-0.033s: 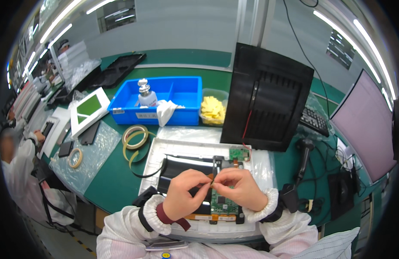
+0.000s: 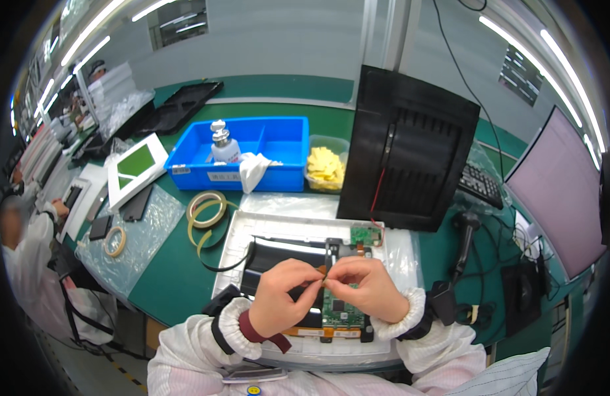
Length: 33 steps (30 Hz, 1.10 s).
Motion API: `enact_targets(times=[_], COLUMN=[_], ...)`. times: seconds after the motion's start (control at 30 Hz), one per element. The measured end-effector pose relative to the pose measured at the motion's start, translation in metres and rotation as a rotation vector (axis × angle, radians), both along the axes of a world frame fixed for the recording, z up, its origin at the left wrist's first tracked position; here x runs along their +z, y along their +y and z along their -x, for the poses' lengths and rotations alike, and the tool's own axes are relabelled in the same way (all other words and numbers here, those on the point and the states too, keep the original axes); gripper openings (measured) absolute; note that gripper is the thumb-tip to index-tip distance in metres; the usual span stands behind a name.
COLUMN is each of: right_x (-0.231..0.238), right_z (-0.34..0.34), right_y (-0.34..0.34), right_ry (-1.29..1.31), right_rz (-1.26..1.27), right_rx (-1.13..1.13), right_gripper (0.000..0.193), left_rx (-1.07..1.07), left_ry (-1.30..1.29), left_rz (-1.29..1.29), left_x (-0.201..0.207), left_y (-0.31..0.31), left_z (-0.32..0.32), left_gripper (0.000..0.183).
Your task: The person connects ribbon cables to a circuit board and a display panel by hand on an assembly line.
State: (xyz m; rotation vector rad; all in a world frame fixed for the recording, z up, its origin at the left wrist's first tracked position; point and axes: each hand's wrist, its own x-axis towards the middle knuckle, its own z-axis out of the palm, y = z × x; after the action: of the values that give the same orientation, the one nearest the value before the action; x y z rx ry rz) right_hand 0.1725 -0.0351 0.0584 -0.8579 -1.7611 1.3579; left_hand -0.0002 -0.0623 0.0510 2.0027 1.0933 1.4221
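Note:
My left hand (image 2: 285,294) and my right hand (image 2: 368,288) meet fingertip to fingertip over an open white device housing (image 2: 234,254). Both are pinched closed around a small orange-brown strip (image 2: 323,270), mostly covered by the fingers; its exact kind cannot be made out. Just below my right hand lies a green circuit board (image 2: 344,317), fixed in the housing, with orange flat connectors (image 2: 311,332) along the near side. A black glossy panel (image 2: 282,254) fills the housing's left part, partly hidden by my left hand. A smaller green board (image 2: 366,235) sits at its far right corner.
Behind the housing stand a blue divided bin (image 2: 288,179) with a pump bottle (image 2: 224,146), a tub of yellow pieces (image 2: 326,166) and an upright black panel (image 2: 410,152). Tape rolls (image 2: 208,210) lie left; a scanner (image 2: 465,245) and monitor (image 2: 559,191) stand right. Another person sits at far left.

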Motion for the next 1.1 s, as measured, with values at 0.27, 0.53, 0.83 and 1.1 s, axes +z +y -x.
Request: enact_targets(times=[0.27, 0.53, 0.83, 1.1], right_x=[0.0016, 0.0012, -0.0003, -0.0007], right_z=[0.004, 0.0047, 0.0033, 0.0034], right_y=[-0.0015, -0.0017, -0.0002, 0.0008], right_ry=[-0.096, -0.143, -0.167, -0.183], right_rz=[-0.226, -0.33, -0.388, -0.412], right_rx=[-0.086, -0.107, -0.085, -0.065], right_gripper=[0.004, 0.004, 0.006, 0.006], left_rx=[0.012, 0.004, -0.02, -0.03], left_ry=[0.051, 0.081, 0.075, 0.071], left_rz=[-0.062, -0.043, 0.027, 0.069], left_x=[-0.0009, -0.0031, -0.005, -0.0042], left_y=[0.0008, 0.0021, 0.0027, 0.0024], left_z=[0.0003, 0.0005, 0.0018, 0.0029], left_gripper=[0.011, 0.01, 0.009, 0.007])
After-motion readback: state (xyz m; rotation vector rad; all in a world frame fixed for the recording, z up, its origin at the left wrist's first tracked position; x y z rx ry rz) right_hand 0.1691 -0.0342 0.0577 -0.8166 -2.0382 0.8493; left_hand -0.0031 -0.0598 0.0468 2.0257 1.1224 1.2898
